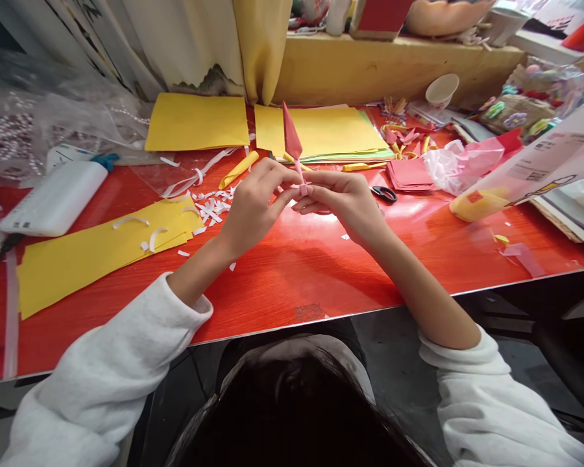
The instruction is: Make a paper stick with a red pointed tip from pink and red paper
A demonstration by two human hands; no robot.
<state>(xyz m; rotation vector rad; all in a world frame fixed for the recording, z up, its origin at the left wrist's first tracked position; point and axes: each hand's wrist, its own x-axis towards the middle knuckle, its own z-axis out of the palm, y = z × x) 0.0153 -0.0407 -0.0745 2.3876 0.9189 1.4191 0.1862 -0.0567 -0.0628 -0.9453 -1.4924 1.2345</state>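
A pink-red folded paper dart (292,133) with a pointed blade and a thin paper stem stands upright above the red table. Both hands pinch its lower end, where a small pink band wraps the stem. My left hand (255,198) has thumb and forefinger closed at the stem's left side. From the right, my right hand (348,198) grips the same base between thumb and fingers. A rolled yellow paper (239,170) and white paper scraps (214,206) lie by the left hand. Black-handled scissors (384,194) rest just right of the right hand.
Yellow sheets (197,122) lie at the back, and long yellow strips (102,250) at left. Red paper squares (409,175) and a clear bag (516,162) occupy the right. A white power bank-like box (56,198) sits left. The red table (272,292) ends near my body.
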